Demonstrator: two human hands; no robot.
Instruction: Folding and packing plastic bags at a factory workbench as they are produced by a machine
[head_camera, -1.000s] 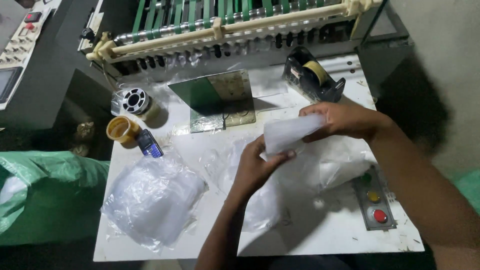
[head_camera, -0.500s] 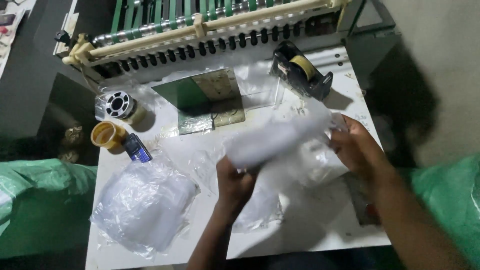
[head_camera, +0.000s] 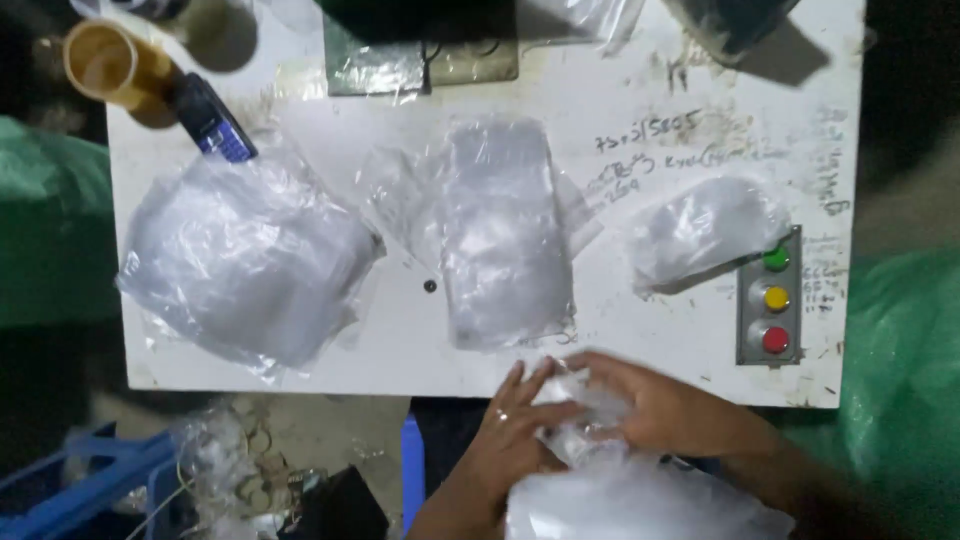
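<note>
At the near edge of the white table (head_camera: 640, 160), both hands are closing on a crumpled clear plastic bag (head_camera: 585, 425) — the left hand (head_camera: 515, 440) is pressing it from the left with fingers curled over it, the right hand (head_camera: 670, 405) is covering it from the right, fingers gripping the film. Below them, past the table's edge, a larger bundle of clear plastic (head_camera: 630, 500) is lying. A flat stack of bags (head_camera: 500, 235) is resting at mid-table, a bigger heap (head_camera: 240, 260) near the left edge, and a small folded pile (head_camera: 705, 225) beside the three-button panel (head_camera: 772, 298) at the right edge.
</note>
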